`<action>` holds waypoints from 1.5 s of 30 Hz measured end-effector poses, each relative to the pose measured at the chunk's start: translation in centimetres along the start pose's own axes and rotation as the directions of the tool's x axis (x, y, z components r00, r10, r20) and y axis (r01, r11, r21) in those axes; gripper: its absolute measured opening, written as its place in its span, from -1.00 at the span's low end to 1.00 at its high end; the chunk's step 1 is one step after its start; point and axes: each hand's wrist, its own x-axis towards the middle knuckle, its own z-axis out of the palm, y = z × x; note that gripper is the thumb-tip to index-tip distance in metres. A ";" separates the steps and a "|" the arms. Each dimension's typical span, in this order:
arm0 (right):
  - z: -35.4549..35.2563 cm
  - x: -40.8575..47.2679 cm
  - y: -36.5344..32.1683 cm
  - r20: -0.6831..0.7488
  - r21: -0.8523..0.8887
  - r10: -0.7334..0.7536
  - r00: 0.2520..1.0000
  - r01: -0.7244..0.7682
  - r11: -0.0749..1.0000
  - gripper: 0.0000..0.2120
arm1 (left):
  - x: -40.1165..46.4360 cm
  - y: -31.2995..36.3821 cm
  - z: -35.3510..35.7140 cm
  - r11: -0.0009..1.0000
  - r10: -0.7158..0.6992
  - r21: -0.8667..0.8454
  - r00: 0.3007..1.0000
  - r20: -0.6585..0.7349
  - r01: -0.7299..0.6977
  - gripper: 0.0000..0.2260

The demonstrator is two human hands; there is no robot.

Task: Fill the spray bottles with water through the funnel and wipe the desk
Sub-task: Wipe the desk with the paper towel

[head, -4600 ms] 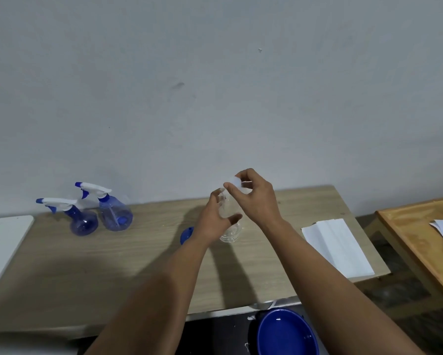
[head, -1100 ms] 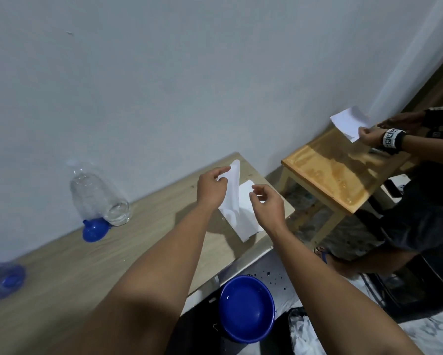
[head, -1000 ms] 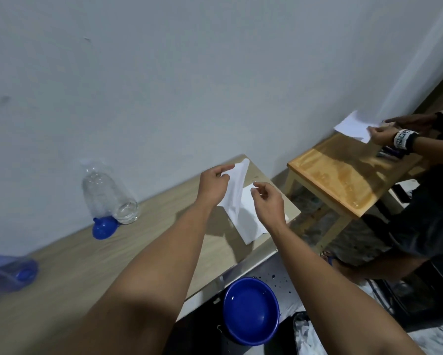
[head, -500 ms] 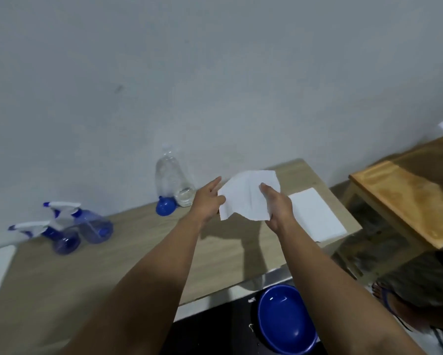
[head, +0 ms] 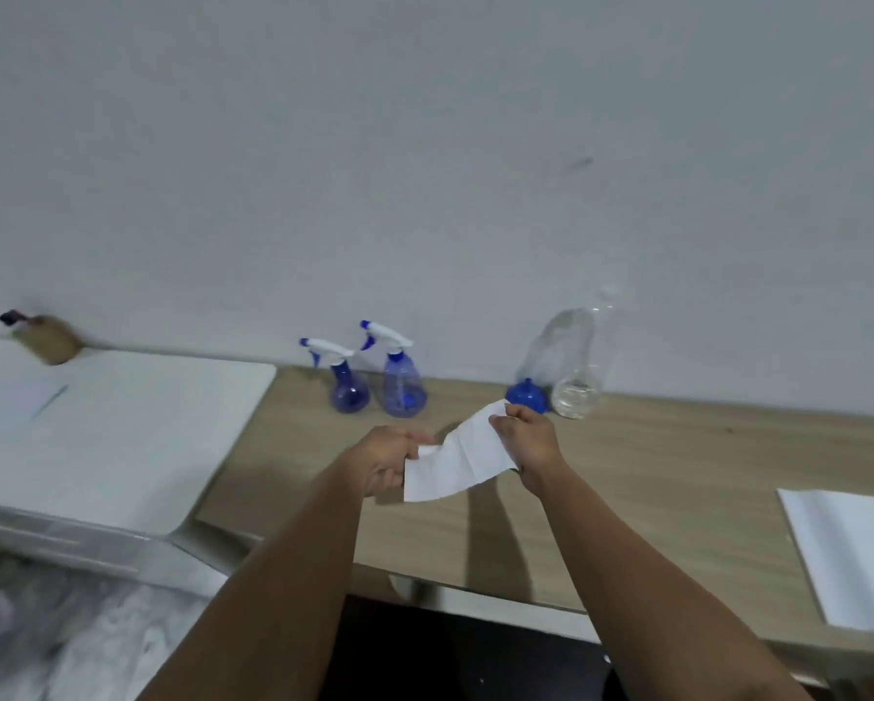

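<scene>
Both hands, left hand [head: 387, 460] and right hand [head: 528, 440], now pinch a paper towel [head: 457, 460] lifted from the stack [head: 849, 554] at right; bottle-filling looks finished, and desk [head: 652, 478] wiping is next.

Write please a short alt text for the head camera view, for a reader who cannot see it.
Both hands, left hand and right hand, hold a white tissue above a wooden desk. Behind stand two blue spray bottles, a blue funnel and a clear bottle.

Plain room, perhaps a home, bare wall [head: 425, 144], wooden desk [head: 677, 473]
</scene>
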 end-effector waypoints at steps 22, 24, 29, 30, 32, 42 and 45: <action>26.5 3.7 7.8 -0.098 -0.307 -0.015 0.995 -0.016 0.952 -0.80 | 13.6 -7.1 -26.5 0.954 0.237 0.231 0.953 -0.192 -0.190 -0.67; 27.0 3.7 9.3 -0.107 -0.371 -0.018 0.994 -0.023 0.928 -0.78 | 14.5 -8.5 -26.6 0.920 0.250 0.353 0.949 -0.190 -0.172 -0.67; 27.5 3.6 10.4 -0.123 -0.500 -0.102 0.987 0.027 0.866 -0.64 | 15.8 -9.6 -26.1 0.846 0.340 0.498 0.913 -0.224 -0.193 -0.68; 27.5 3.6 10.4 -0.128 -0.512 -0.117 0.985 0.035 0.858 -0.63 | 15.9 -9.6 -26.1 0.835 0.358 0.514 0.903 -0.235 -0.197 -0.68; 27.6 3.6 10.3 -0.129 -0.552 -0.141 0.982 0.047 0.832 -0.59 | 15.9 -9.7 -26.2 0.809 0.393 0.552 0.883 -0.255 -0.201 -0.67; 29.0 4.3 11.8 0.228 -0.945 -0.351 0.908 0.293 0.143 -0.42 | 20.0 -12.5 -26.5 0.183 0.680 0.944 0.729 0.079 -0.274 -0.48; 29.5 5.9 13.0 0.342 -0.938 -0.210 0.916 0.345 -0.020 -0.35 | 21.3 -13.3 -26.7 0.051 0.622 0.953 0.757 0.203 -0.298 -0.38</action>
